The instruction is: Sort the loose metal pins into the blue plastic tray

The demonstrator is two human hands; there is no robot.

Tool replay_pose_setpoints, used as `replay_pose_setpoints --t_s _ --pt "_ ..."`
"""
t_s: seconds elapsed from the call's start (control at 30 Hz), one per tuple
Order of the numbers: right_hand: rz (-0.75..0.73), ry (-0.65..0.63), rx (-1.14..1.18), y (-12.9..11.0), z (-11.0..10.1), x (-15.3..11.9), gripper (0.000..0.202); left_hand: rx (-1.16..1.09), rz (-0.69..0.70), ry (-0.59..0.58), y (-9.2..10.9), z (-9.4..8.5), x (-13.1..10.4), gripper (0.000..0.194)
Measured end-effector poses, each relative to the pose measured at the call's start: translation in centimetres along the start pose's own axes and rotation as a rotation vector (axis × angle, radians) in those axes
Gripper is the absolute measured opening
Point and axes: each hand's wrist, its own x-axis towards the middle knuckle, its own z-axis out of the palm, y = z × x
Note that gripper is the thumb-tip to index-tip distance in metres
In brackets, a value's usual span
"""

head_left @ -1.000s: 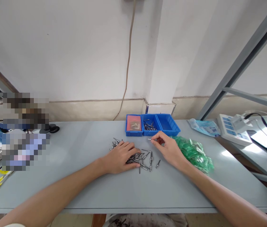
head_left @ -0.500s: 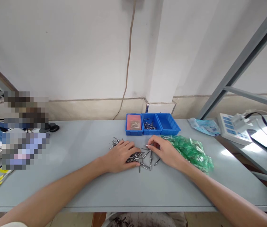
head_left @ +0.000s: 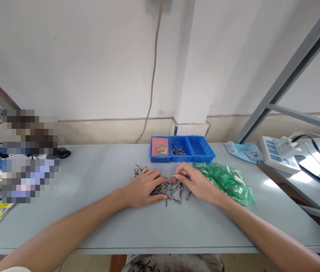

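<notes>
Small metal pins (head_left: pixel 164 187) lie in a loose pile on the grey table. My left hand (head_left: pixel 144 187) rests palm down over the pile, fingers spread and bent, with pins showing beyond its fingertips and behind it. To the right of the pile, my right hand (head_left: pixel 192 181) pinches a small metal pin (head_left: pixel 173 175) between thumb and fingers. A few separate pins (head_left: pixel 180 194) lie below that hand. Beyond the hands is a blue three-part bin (head_left: pixel 164 159): a red piece with a small bag at left, pins in the middle, nothing visible at right.
A green plastic bag (head_left: pixel 225 181) lies right of my right hand. Farther right are a light blue packet (head_left: pixel 245 152) and a white power strip (head_left: pixel 279 155). Cables, a black round object (head_left: pixel 63 153) and a blurred patch are at the left. The table's edge (head_left: pixel 160 251) runs along the front.
The fingers of my right hand have shifted slightly, and the pinched pin has moved a little left. My left hand stays in place.
</notes>
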Motion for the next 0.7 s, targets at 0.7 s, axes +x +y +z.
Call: replay_pose_setpoints --t_s 0.7 --pt "-0.013 0.204 -0.073 0.76 -0.53 0.48 0.016 -0.017 0.007 -0.042 0.03 -0.31 0.06 0.044"
